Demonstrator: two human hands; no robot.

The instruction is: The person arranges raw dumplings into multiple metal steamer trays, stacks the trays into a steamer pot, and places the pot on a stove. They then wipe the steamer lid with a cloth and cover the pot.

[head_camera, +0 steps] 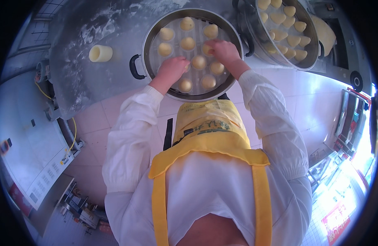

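Observation:
A round metal steamer tray (145, 40) with black handles lies before me, its slatted base holding several pale yellow cone-shaped dough pieces (187, 43) on small round papers. My left hand (173, 70) reaches over the left side of the tray, its fingertips on a dough piece (187, 68) that they partly cover. At the right side, my right hand (224, 52) has its fingers at another dough piece (206, 49), also partly hidden. Whether either piece is lifted off the base cannot be told.
Stacked steamer trays (314, 58) with more dough cones stand at the upper right. A pale yellow hollow cylinder (101, 53) lies on the flour-dusted metal table (81, 73) at the left. Beside the stack are a yellowish rounded thing (324, 35) and equipment with a black knob (356, 81).

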